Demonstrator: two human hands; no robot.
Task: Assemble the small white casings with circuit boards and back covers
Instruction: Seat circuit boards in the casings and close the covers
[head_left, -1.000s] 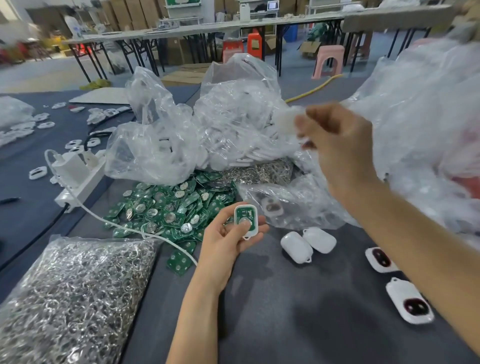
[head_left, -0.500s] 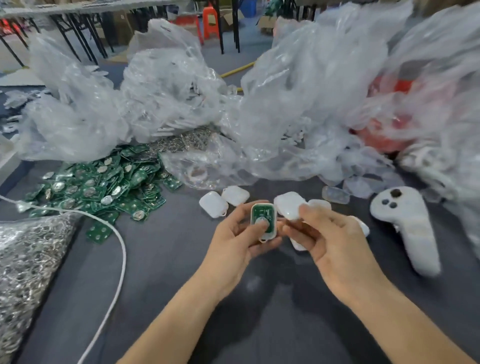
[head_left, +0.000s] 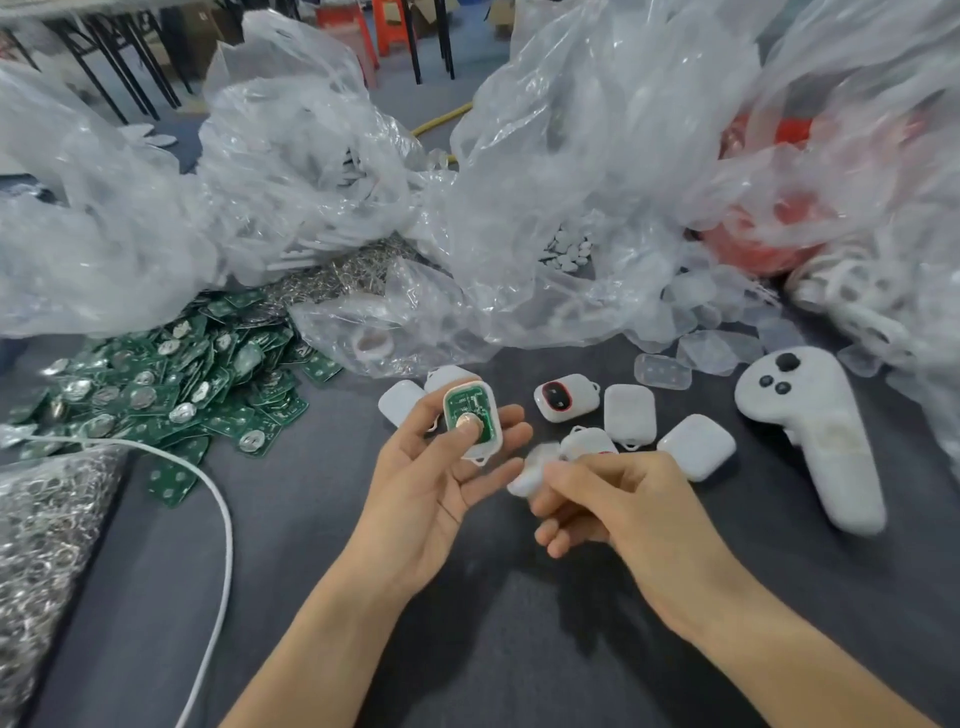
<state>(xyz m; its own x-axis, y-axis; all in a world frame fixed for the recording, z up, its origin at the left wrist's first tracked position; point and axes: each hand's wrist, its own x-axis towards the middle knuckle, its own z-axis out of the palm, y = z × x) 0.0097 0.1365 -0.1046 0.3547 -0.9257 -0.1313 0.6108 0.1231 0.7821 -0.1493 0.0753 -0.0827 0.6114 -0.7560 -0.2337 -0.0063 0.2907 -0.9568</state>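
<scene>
White casing (head_left: 495, 420) — left hand (head_left: 431, 488), back cover (head_left: 531, 472) — right hand (head_left: 623, 509)

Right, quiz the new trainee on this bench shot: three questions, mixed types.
1. True or false: the casing in the left hand already holds a green circuit board.
2. The right hand pinches: A) a white cover B) a metal ring C) a cable.
3. Fill in: the loose pile of circuit boards lies to the hands' ___.
Key: 1 true; 2 A; 3 left.
</scene>
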